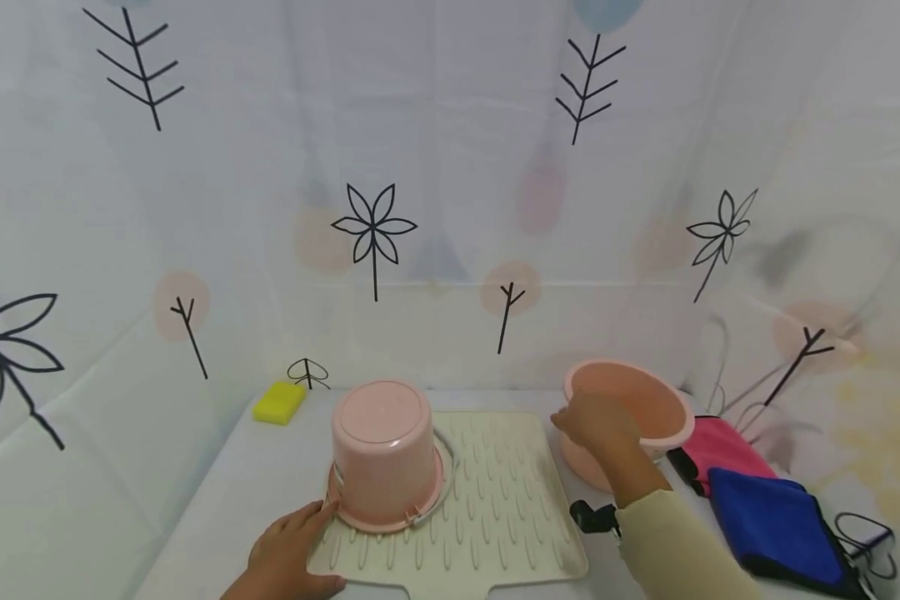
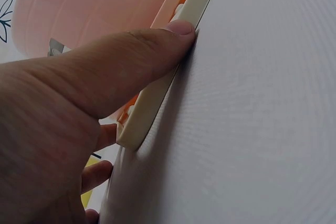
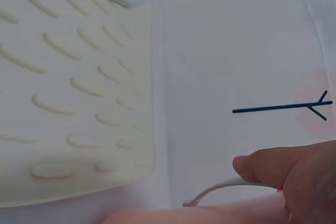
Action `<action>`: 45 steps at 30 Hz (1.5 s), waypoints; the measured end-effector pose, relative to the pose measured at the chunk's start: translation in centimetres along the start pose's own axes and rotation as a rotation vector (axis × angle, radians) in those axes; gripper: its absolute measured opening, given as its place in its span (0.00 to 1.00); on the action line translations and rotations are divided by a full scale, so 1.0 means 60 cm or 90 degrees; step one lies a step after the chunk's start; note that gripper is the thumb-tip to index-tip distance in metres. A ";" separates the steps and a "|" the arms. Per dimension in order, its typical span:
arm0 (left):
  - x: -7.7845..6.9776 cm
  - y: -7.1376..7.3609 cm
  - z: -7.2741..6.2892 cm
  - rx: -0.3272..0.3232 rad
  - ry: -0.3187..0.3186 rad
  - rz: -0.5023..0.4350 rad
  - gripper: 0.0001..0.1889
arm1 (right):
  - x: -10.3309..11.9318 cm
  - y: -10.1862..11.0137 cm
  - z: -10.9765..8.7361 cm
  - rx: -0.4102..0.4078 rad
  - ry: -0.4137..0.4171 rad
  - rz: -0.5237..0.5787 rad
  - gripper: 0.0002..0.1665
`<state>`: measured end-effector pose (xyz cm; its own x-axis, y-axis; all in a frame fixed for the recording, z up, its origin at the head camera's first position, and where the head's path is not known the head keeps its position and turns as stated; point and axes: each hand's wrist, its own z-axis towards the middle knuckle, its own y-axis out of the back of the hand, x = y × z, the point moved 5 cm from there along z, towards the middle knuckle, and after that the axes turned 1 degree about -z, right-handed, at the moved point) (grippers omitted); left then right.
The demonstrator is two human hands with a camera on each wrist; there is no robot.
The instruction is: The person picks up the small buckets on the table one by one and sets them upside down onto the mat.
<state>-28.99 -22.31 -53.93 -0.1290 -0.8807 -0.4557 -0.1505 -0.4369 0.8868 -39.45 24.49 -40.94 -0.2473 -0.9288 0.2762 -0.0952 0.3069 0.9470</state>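
An upside-down pink bucket (image 1: 382,458) with a pale handle stands on the cream ridged draining board (image 1: 495,500). My left hand (image 1: 292,546) rests at the board's near left corner, its fingertips close to that bucket's rim. In the left wrist view the thumb (image 2: 142,56) presses along the board's edge. At the right, a second pink bucket (image 1: 592,467) leans with its mouth partly turned to me. My right hand (image 1: 603,425) grips it at the rim, hiding part of it. In the right wrist view the thumb lies over its pale handle (image 3: 226,183).
A yellow sponge (image 1: 279,403) lies at the back left of the white table (image 1: 210,500). To the right are a pink cloth (image 1: 727,450) and a blue cloth (image 1: 780,525) with dark edges. A patterned white curtain (image 1: 435,125) hangs behind.
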 end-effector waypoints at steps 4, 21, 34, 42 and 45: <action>-0.003 -0.001 0.001 0.002 -0.004 -0.001 0.60 | -0.002 0.003 -0.002 0.016 -0.014 0.007 0.27; -0.011 0.003 -0.002 -0.005 -0.001 0.004 0.59 | 0.004 0.001 -0.041 -0.067 0.039 0.011 0.20; -0.006 0.001 0.000 0.008 0.005 0.002 0.60 | -0.007 -0.007 -0.051 -0.096 0.083 0.001 0.25; -0.007 0.001 -0.001 0.012 0.010 0.005 0.61 | -0.010 -0.006 -0.061 -0.089 0.091 -0.030 0.27; -0.006 -0.002 -0.001 0.015 0.016 -0.001 0.61 | -0.012 -0.009 -0.065 -0.087 0.105 -0.077 0.29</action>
<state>-28.88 -21.98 -53.85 -0.1036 -0.8847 -0.4545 -0.1737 -0.4339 0.8841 -35.47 24.19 -41.02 -0.0805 -0.9818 0.1719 0.0189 0.1709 0.9851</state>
